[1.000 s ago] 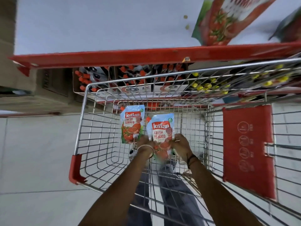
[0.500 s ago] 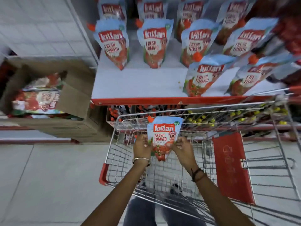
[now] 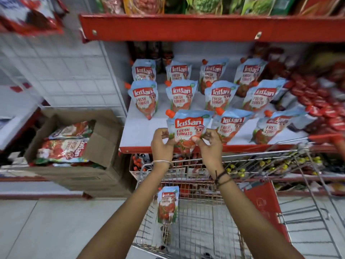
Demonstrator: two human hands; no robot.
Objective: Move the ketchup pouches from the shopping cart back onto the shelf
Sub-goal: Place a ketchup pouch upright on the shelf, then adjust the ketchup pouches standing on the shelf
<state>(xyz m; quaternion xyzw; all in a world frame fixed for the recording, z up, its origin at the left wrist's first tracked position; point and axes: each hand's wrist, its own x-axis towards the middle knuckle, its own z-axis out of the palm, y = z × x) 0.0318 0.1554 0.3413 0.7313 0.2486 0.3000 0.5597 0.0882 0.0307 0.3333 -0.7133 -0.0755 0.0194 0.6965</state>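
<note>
While both hands' fingers [image 3: 209,135] pinch a ketchup pouch [image 3: 188,128] above the shelf [image 3: 141,135], another pouch [image 3: 167,206] leans in the cart [image 3: 205,230].

Just one view here, a wide-angle camera on the person's head, looking forward and down. It sits close over the shopping cart [image 3: 233,212], whose basket fills the near right, with the floor on the near left. Both forearms reach out from the bottom edge toward the white shelf [image 3: 141,131] straight ahead in the middle distance. The red shelf edge [image 3: 186,27] above runs across the far top. Straight lines bow toward the edges, and the corners look smeared, probably lens stretch or motion blur.
</note>
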